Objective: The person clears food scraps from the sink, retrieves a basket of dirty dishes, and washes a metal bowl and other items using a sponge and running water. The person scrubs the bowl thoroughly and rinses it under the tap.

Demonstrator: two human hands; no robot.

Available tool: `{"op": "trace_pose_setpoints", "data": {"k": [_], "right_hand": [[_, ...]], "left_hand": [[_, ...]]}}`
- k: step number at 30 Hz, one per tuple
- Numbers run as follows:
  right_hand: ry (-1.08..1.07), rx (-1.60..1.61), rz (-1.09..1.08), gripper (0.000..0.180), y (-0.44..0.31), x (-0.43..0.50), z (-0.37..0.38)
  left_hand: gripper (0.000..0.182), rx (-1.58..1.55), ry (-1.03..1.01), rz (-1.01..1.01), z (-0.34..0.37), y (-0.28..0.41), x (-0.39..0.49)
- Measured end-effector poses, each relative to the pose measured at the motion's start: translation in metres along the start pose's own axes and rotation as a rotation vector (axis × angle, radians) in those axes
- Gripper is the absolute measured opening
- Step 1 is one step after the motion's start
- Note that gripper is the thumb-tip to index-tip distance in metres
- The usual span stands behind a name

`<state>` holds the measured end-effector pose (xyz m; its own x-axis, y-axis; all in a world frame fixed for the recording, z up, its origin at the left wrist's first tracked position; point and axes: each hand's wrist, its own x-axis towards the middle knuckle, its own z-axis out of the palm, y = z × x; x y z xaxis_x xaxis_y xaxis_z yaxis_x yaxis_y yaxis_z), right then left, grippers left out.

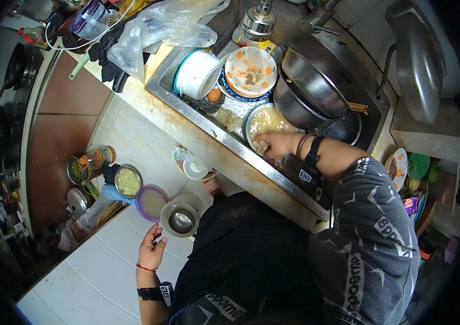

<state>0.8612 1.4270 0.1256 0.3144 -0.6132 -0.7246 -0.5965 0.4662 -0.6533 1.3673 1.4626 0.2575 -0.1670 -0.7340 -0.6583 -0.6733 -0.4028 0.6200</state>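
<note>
My right hand (279, 145) reaches into the steel sink and grips a pale, lumpy clump (260, 146) at the near rim of a metal bowl (269, 118) of cloudy yellowish liquid. What the clump is made of, I cannot tell. Another pale clump (230, 120) lies on the sink floor left of the bowl. A stack of bowls with an orange fruit pattern (251, 69) stands behind it. Low on the left, away from the sink, my left hand (151, 248) hangs with nothing in it, fingers apart and slightly bent, near a purple-rimmed basin (151, 204).
Large steel pots (307, 93) fill the sink's right side beneath the faucet (257, 22). A white pot (198, 73) and an egg (214, 95) sit at its left. A plastic bag (161, 32) covers the counter corner. A bin (181, 215) and a bowl of chopped vegetable (128, 182) stand lower left.
</note>
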Motion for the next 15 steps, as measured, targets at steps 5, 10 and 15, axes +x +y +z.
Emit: {"op": "trace_pose_setpoints", "data": {"k": [5, 10, 15], "right_hand": [[-0.066, 0.067, -0.019, 0.042, 0.001, -0.001, -0.003], [0.003, 0.433, -0.008, 0.026, -0.001, -0.019, -0.018], [0.013, 0.013, 0.110, 0.027, -0.013, -0.037, -0.024]], "left_hand": [[0.054, 0.009, 0.002, -0.003, -0.001, 0.000, 0.001], [0.054, 0.033, 0.053, -0.042, -0.004, -0.004, 0.004], [0.053, 0.022, 0.012, 0.030, -0.004, -0.011, 0.008]]}}
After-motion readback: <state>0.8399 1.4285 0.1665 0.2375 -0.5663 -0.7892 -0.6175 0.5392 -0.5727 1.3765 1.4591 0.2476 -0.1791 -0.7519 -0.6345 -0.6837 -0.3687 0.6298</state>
